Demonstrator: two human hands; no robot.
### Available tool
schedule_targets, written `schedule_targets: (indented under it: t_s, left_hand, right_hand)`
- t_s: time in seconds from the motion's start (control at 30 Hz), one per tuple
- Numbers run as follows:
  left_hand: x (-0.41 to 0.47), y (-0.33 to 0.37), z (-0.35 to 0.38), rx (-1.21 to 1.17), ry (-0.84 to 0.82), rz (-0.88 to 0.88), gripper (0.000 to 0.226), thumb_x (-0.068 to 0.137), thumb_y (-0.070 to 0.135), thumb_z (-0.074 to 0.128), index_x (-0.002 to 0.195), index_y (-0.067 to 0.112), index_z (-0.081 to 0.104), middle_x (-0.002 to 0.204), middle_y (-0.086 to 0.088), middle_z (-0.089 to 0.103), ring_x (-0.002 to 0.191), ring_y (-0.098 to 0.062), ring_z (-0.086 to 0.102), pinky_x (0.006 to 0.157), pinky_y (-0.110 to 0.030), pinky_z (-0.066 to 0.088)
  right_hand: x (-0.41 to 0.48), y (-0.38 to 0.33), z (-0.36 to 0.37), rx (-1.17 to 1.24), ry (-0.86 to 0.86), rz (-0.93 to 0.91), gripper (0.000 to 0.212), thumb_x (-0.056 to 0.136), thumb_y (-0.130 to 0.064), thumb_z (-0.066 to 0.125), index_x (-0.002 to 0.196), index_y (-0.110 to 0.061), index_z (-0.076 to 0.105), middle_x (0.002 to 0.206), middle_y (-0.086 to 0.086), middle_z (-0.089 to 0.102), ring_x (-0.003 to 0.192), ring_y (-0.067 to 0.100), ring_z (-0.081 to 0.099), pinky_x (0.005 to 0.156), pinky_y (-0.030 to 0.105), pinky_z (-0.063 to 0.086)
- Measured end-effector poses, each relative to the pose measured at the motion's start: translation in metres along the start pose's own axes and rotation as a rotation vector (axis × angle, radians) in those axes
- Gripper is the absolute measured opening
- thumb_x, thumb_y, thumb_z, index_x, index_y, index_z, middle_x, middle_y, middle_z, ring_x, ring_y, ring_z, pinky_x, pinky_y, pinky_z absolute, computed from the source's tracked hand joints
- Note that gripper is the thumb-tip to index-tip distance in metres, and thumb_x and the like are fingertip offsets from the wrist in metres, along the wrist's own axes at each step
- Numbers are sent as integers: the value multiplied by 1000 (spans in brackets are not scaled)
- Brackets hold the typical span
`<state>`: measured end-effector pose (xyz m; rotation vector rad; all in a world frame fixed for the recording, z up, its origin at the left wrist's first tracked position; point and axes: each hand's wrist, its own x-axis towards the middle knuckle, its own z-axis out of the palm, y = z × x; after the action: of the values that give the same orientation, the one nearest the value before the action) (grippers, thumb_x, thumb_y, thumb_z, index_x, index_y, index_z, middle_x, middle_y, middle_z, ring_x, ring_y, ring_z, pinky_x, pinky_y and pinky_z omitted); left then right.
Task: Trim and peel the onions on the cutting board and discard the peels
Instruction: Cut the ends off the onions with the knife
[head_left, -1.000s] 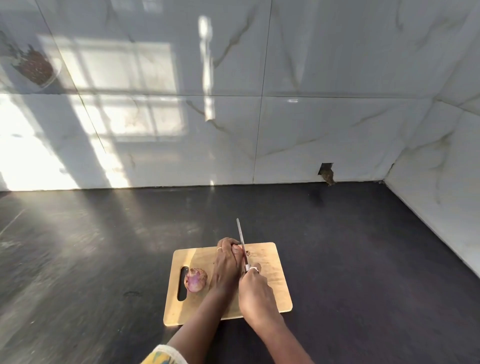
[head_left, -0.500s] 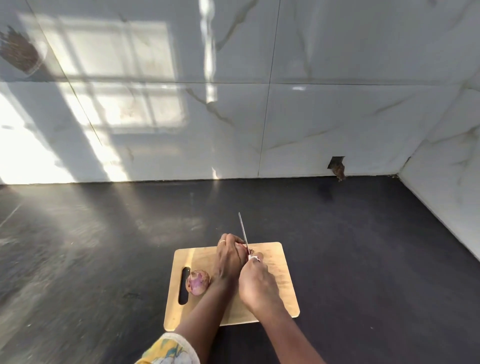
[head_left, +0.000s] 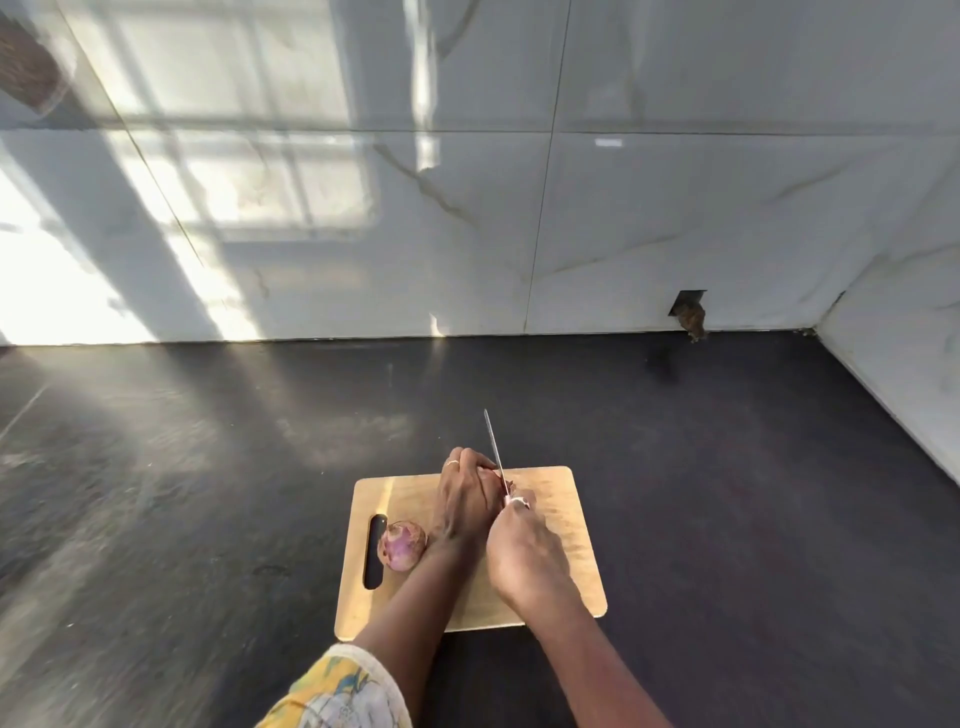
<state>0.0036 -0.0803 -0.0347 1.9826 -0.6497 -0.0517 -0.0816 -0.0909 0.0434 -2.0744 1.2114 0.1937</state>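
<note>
A dark stone countertop (head_left: 727, 467) runs back to a wall of pale marbled tiles (head_left: 675, 208), sunlit on the left. The wooden cutting board (head_left: 566, 519) lies at the near edge, its handle slot (head_left: 375, 551) to the left.

One purple onion (head_left: 401, 545) sits on the board just right of the slot, beside the left wrist. It is probably parked there to keep the cutting area free.

The left hand (head_left: 465, 501) is curled down over a second onion (head_left: 513, 488) at the far middle of the board. Only a small reddish bit of that onion shows past the fingers, so its state of peeling cannot be told. The grip looks meant to pin it against rolling under the blade.

The right hand (head_left: 522, 558) is closed round the handle of a knife (head_left: 493, 447), which is itself hidden. The thin blade points away, close against the left hand's fingertips, apparently to trim an end of the held onion. With the fingers that near the edge, a slip is the risk
</note>
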Motion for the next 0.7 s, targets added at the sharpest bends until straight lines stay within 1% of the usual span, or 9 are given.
schedule_targets:
  t_s: [0.1, 0.2, 0.3, 0.37, 0.4, 0.47, 0.53, 0.6, 0.7]
  left_hand:
    - [0, 1, 3, 27, -41, 1, 42, 77, 25, 24, 72, -1, 56, 74, -19, 56, 70, -33, 53, 67, -25, 32]
    - [1, 1, 6, 3, -95, -15, 35, 77, 19, 28, 68, 0, 55, 68, -19, 55, 64, -35, 55, 64, -25, 32]
    - [2, 0, 5, 31, -40, 15, 45, 73, 28, 25, 72, -4, 57, 75, -22, 56, 72, -32, 53, 65, -22, 30]
    - [2, -3, 5, 40, -19, -9, 44, 74, 28, 25, 75, -3, 57, 79, -20, 57, 76, -31, 53, 68, -22, 32]
    - [1, -4, 5, 52, -14, -14, 42, 76, 26, 26, 76, -2, 57, 80, -19, 57, 77, -32, 53, 71, -26, 36]
    - [0, -3, 6, 59, -25, -21, 45, 75, 31, 23, 77, 0, 56, 82, -18, 56, 78, -31, 53, 72, -32, 38]
    - [0, -2, 6, 55, -28, -11, 50, 72, 34, 20, 77, -1, 56, 82, -19, 56, 78, -31, 52, 71, -30, 34]
    - [1, 1, 5, 55, -26, -8, 49, 71, 33, 21, 75, -2, 56, 80, -20, 57, 77, -34, 53, 69, -28, 32]
    - [1, 5, 7, 67, -26, 26, 47, 72, 29, 23, 72, -4, 56, 74, -23, 56, 73, -37, 53, 67, -28, 31]
  right_hand:
    - [-12, 10, 3, -31, -10, 13, 41, 99, -8, 18, 137, -13, 33, 133, 10, 52, 118, 31, 53, 94, 35, 40]
    - [-9, 9, -3, 37, -26, 43, 39, 99, -11, 18, 135, -12, 34, 132, 12, 52, 119, 33, 51, 95, 37, 39]
    - [0, 2, -11, 103, -51, 10, 35, 99, -13, 18, 127, -9, 39, 127, 14, 53, 114, 35, 54, 94, 39, 46]
    - [-4, 6, -12, 99, -65, -15, 34, 98, -10, 19, 123, -7, 41, 124, 15, 53, 110, 34, 56, 91, 40, 49]
    - [-8, 10, -11, 90, -73, -12, 34, 98, -9, 19, 123, -7, 41, 125, 14, 53, 111, 34, 56, 90, 39, 49]
    - [-16, 20, -8, 65, -88, 16, 35, 98, -8, 19, 127, -8, 38, 127, 12, 51, 114, 33, 53, 87, 35, 44]
    - [-20, 23, -7, 49, -86, 25, 36, 98, -7, 20, 130, -9, 36, 129, 11, 50, 117, 33, 52, 87, 34, 41]
    - [-17, 21, -7, 30, -82, 16, 40, 96, -4, 20, 132, -8, 36, 131, 12, 50, 119, 33, 52, 92, 36, 40]
    - [-5, 16, -6, 55, -70, 30, 38, 99, -11, 19, 132, -9, 37, 132, 14, 52, 121, 34, 50, 95, 37, 39]
